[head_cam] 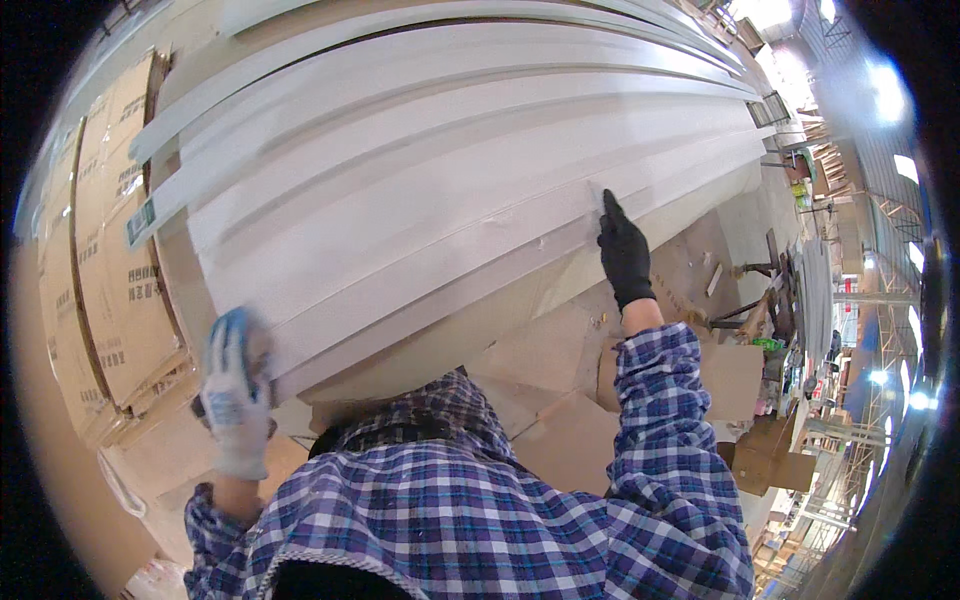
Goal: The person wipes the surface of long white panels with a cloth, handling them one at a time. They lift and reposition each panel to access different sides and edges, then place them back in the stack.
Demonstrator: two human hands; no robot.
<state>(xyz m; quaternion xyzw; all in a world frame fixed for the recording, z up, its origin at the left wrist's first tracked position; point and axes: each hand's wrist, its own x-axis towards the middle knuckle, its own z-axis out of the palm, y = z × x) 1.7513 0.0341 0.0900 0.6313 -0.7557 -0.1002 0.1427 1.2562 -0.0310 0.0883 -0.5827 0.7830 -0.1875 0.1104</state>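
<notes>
Long pale panels or boards [450,180] lie side by side before me, with raised lengthwise edges. My left hand [235,390], in a white glove with blue fingertips, is at their near left end. Its fingers curl around a dark, blurred object that is partly hidden; its kind cannot be told. In a black glove, my right hand [624,244] is at the near edge of the panels further right, its fingers extended onto the pale surface. Nothing shows held in it.
Wrapped cardboard cartons [124,247] with printing stand at the left. Cardboard sheets [559,435] cover the floor beside me. At the right are an open cardboard box [772,454] and dark metal stands [780,277].
</notes>
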